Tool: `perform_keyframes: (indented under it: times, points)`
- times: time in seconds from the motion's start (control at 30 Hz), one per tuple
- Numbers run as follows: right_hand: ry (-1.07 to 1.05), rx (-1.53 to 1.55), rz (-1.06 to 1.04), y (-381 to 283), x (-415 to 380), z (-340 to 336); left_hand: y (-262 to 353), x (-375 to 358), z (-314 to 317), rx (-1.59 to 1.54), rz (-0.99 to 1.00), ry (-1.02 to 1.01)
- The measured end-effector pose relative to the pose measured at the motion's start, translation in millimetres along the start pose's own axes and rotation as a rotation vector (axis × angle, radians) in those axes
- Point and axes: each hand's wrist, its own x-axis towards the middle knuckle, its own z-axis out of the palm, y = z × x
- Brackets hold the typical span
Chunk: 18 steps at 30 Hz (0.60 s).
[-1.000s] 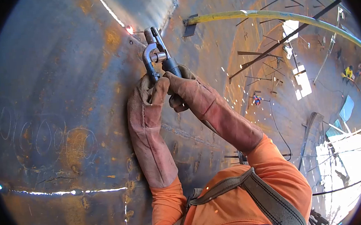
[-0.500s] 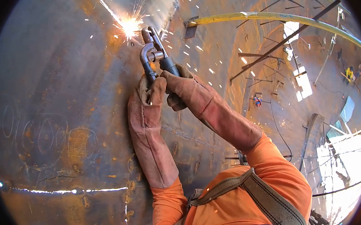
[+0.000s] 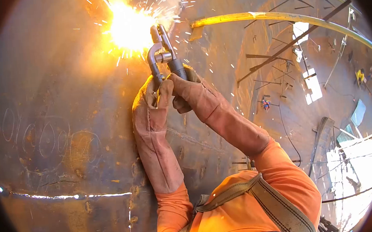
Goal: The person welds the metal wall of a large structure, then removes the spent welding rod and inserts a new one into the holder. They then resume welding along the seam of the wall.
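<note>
Dark metal tong-shaped holder with black sleeve (image 3: 160, 57), gripped in two gloved hands at a blazing white glare (image 3: 130, 27)

Holder: two-limbed, a bent metal arm on one side and a straight limb in the black sleeve on the other, with a short bright metal cylinder (image 3: 163, 57) between. Located in front of the hands, tip just beside the glare; whatever sits in its jaws is lost in the light.

Left hand (image 3: 151, 97): in a long pinkish-brown leather gauntlet; closed on the lower end of the bent arm, some fingers hidden.

Right hand (image 3: 189, 90): matching gauntlet; closed around the lower end of the black sleeve, close beside the left.

Clothing: orange long-sleeved shirt (image 3: 227, 208), tan webbing harness with dark stitching (image 3: 282, 204).

Surroundings: rust-stained steel plate (image 3: 84, 75) with pale looping marks (image 3: 45, 136); flying sparks; yellow curved tube (image 3: 269, 16) to the right; a distant person in yellow (image 3: 360, 76).
</note>
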Motion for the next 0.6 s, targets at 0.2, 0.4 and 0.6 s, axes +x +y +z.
perform_keyframes:
  times: [0.2, 0.4, 0.6]
  points:
    - [0.0, 0.006, -0.008, -1, 2, -4, 18, -4, 2, 0.025, -0.019, 0.016]
    - [0.039, -0.05, -0.042, 3, 1, -1, 21, -1, -3, 0.004, 0.008, -0.066]
    - [-0.073, -0.046, 0.125, -4, 19, -3, 12, -8, 9, 0.144, 0.09, 0.182]
